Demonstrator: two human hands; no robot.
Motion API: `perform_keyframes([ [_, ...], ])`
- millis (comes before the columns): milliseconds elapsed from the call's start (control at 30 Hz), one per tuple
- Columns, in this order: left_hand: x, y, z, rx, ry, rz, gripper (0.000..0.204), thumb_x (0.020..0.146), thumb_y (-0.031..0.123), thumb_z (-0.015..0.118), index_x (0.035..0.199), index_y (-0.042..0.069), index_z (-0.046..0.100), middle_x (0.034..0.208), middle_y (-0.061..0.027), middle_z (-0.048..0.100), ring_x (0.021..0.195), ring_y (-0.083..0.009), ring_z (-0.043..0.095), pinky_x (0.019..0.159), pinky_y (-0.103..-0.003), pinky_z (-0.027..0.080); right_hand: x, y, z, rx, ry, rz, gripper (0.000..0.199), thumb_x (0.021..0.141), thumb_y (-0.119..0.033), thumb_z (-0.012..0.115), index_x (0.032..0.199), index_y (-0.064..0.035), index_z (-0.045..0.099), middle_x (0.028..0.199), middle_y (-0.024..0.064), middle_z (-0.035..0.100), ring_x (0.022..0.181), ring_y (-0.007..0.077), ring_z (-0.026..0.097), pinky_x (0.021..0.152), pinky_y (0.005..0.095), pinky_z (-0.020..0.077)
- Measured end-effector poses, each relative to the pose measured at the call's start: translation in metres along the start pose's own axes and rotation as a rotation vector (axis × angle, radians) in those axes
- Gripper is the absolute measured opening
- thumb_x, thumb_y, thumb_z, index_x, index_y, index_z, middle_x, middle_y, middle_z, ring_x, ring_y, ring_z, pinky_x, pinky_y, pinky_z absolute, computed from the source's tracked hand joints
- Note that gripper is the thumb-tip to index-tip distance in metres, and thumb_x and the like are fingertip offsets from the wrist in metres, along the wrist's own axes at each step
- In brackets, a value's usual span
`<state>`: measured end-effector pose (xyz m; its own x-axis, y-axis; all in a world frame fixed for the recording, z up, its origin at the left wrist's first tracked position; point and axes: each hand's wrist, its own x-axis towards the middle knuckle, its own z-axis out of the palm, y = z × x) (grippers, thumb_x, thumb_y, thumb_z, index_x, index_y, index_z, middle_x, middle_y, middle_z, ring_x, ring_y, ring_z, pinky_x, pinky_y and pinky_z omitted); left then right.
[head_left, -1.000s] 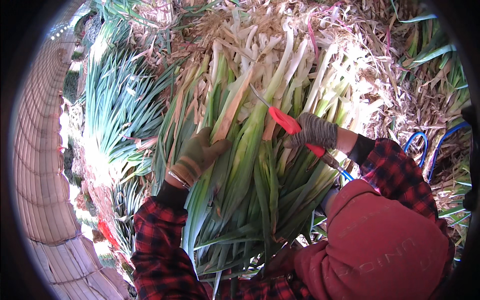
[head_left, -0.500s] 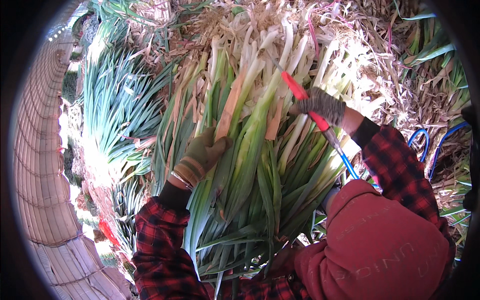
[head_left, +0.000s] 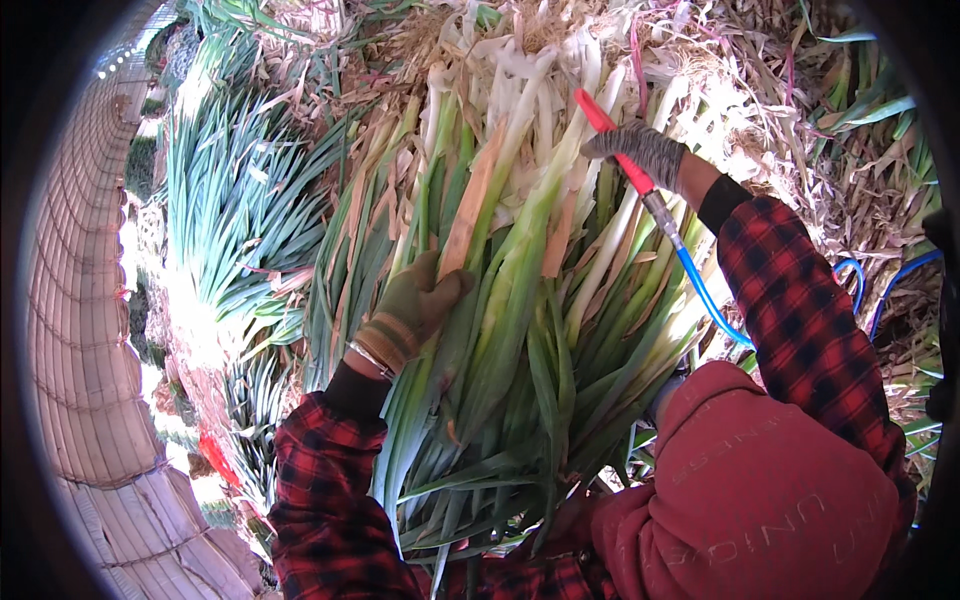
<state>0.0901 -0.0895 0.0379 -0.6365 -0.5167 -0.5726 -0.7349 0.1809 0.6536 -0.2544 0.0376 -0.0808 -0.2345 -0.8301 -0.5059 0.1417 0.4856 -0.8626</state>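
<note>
Across our lap in the head view lies a big bundle of green onions (head_left: 500, 330), white stalks pointing away from us, green leaves running down toward our knees. Our left hand (head_left: 415, 305), in an olive glove with a knit cuff, presses on the bundle near its middle, fingers curled around one pale stalk; the grip is narrow and closed on that stalk. Our right hand (head_left: 640, 150), in a grey knit glove, is up at the white ends of the bundle, fist tight around a red-handled tool (head_left: 612, 135). Its red tip pokes out above the hand, toward the stalk ends. A metal fitting and a blue hose (head_left: 705, 295) run from the tool's lower end down past our right wrist. Both sleeves are red and black plaid. A red cloth (head_left: 770, 490) covers our right knee. Dry husks and peelings (head_left: 800, 110) are heaped beyond the bundle. More green onions (head_left: 225, 200) lie to the left, beside a woven mat (head_left: 85, 330).
</note>
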Motion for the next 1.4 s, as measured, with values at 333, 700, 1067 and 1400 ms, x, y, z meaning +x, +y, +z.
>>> perform_keyframes([
  [333,0.006,0.000,0.011,0.442,0.356,0.324,0.046,0.091,0.027,0.061,0.128,0.000,0.058,0.113,-0.0227,0.063,0.107,-0.0363,0.059,0.094,-0.042,0.045,-0.032,0.017,0.008,-0.097,-0.129,0.006,0.045,0.083,-0.047,0.073,0.067,-0.0061,0.062,0.055,-0.0005,0.048,0.052,0.0136,0.052,0.053,0.0319,0.0414],
  [700,0.174,-0.115,-0.137,0.480,0.873,-0.003,0.046,0.086,0.046,0.060,0.116,0.010,0.067,0.107,-0.0185,0.069,0.099,-0.0363,0.066,0.089,-0.043,0.049,-0.114,0.016,0.048,-0.196,-0.194,-0.007,0.046,0.069,-0.038,0.083,0.059,-0.0041,0.054,0.052,0.0038,0.048,0.050,0.0143,0.047,0.052,0.0339,0.0386],
  [1067,0.228,-0.173,-0.186,0.499,0.523,-0.305,0.088,0.075,0.073,0.061,0.127,0.002,0.062,0.120,-0.0269,0.064,0.118,-0.0391,0.059,0.102,-0.041,0.042,-0.126,0.004,0.047,-0.233,-0.230,0.113,0.040,0.063,-0.031,0.083,0.064,-0.0037,0.053,0.059,0.0019,0.051,0.055,0.0142,0.048,0.054,0.0307,0.0388],
  [1400,0.229,-0.223,-0.229,0.448,0.282,-0.297,0.081,0.074,0.060,0.075,0.114,-0.010,0.065,0.105,-0.0202,0.070,0.105,-0.0257,0.063,0.095,-0.034,0.045,-0.122,-0.002,0.066,-0.309,-0.375,0.055,0.044,0.060,-0.034,0.087,0.067,-0.0043,0.056,0.062,0.0023,0.055,0.057,0.0145,0.052,0.054,0.0305,0.0415],
])
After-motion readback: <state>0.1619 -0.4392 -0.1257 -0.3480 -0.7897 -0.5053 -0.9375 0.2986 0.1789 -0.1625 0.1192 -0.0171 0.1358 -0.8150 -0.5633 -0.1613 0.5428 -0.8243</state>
